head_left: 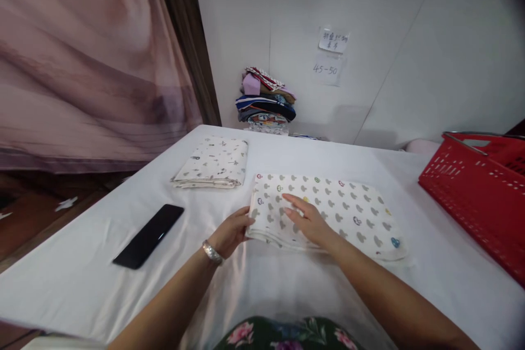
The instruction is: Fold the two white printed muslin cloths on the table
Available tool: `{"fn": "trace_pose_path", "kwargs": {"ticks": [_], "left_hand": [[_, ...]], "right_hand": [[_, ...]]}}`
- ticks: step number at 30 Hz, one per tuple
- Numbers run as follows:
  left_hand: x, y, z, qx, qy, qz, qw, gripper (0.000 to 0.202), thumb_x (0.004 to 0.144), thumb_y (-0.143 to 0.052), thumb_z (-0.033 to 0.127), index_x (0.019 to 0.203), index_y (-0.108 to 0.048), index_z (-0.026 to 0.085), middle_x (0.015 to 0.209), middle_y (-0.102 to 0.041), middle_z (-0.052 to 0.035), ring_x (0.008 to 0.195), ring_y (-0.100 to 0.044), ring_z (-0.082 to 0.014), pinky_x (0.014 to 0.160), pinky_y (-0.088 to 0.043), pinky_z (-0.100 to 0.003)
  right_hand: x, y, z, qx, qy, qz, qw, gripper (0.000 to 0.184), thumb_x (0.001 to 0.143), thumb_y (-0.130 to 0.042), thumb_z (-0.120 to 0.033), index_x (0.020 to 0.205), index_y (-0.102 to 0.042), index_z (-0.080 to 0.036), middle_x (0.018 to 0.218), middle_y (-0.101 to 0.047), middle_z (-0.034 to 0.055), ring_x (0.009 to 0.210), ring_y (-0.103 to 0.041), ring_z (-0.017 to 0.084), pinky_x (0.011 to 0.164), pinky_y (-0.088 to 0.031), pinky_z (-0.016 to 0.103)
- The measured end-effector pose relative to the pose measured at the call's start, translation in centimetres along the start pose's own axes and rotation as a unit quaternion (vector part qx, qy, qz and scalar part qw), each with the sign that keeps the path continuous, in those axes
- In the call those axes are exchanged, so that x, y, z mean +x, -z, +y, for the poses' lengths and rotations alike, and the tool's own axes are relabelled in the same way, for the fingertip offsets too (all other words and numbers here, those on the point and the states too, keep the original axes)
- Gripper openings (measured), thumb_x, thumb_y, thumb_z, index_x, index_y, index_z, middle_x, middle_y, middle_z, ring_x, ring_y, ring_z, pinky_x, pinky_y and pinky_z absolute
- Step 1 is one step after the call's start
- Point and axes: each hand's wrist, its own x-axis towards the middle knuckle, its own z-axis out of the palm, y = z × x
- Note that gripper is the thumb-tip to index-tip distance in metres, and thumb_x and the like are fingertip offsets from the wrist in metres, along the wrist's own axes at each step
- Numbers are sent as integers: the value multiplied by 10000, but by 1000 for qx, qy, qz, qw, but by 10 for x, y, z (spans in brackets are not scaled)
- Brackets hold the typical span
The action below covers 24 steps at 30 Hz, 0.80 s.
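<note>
A white cloth [348, 208] with grey, mushroom-like prints and a few coloured ones lies folded in layers before me. My left hand [232, 231], with a silver band at its wrist, grips the cloth's left edge; the fingertips go partly out of sight at the layers. On top of the cloth, left of its middle, my right hand [307, 221] rests with fingers stretched out and apart. Farther back on the left sits another folded cloth [215, 161], off-white with small dark prints; neither hand touches it.
A black phone-like slab [148, 236] lies on the white-covered table [197, 295] at left. A red plastic basket [471, 197] stands at the right edge. Behind the table is a stack of folded fabrics [266, 101] against the wall. A pinkish curtain [90, 65] hangs at left.
</note>
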Motion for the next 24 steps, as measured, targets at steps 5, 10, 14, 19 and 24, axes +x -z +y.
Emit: {"fn": "trace_pose_path", "kwargs": {"ticks": [5, 10, 14, 19, 24], "left_hand": [[-1, -7, 2, 13, -13, 12, 1000, 406, 578, -648, 186, 977, -593, 137, 751, -634, -27, 626, -553, -122, 620, -474, -260], [-5, -3, -3, -2, -3, 19, 1000, 378, 592, -662, 203, 960, -599, 146, 741, -633, -31, 648, -574, -138, 659, -485, -294], [-3, 4, -7, -33, 13, 4, 999, 261, 641, -664, 243, 880, -613, 152, 765, -637, -42, 685, -592, -150, 680, -480, -294], [1, 15, -9, -61, 33, -62, 996, 154, 662, -639, 203, 794, -616, 127, 693, -611, -33, 609, -560, -116, 576, -422, -217], [1, 24, -7, -79, 65, -86, 991, 210, 672, -654, 221, 863, -614, 141, 694, -592, -8, 658, -592, -127, 719, -462, -272]], "right_hand": [[29, -35, -22, 102, -55, 1, 993, 488, 838, -462, -535, 1219, -521, -235, 994, -630, 52, 808, -596, 160, 717, -481, 309], [42, -48, -30, 19, -66, -65, 996, 548, 790, -512, -589, 1189, -542, -214, 855, -630, 33, 752, -576, 162, 686, -441, 295], [30, -54, -42, -37, -46, -99, 993, 606, 759, -549, -590, 1248, -493, -237, 1007, -624, 56, 825, -578, 196, 722, -435, 319], [11, -64, -46, -94, -22, -87, 992, 792, 678, -667, -509, 1358, -350, -256, 1271, -506, 90, 1090, -505, 275, 842, -418, 361], [8, -72, -35, -111, -12, -50, 993, 650, 756, -581, -289, 1361, -355, -216, 1292, -506, 80, 1139, -488, 240, 929, -388, 357]]}}
